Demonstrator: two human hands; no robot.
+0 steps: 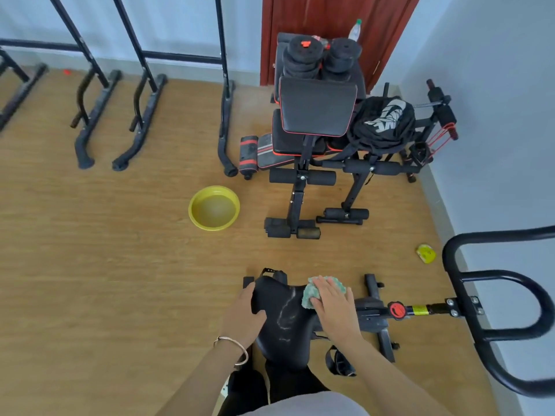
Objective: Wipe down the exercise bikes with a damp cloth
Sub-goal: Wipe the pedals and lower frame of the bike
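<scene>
Wood floor (105, 250): cloth (308, 296) pressed on saddle (282, 325) (bag (381, 124) lettering illegible).

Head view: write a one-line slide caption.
Right hand presses a green cloth on the bike saddle; left hand grips the saddle; yellow basin beyond.

A mint-green cloth (322, 291) lies on the black saddle (282, 319), with a yellow basin (213, 207), tan wood-grain floor (105, 250) and red-brown door (330, 16).

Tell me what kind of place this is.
Probably a small home gym or workout room: a weight bench stacked with plates, black exercise stands, and an exercise bike saddle being wiped with a cloth.
</scene>
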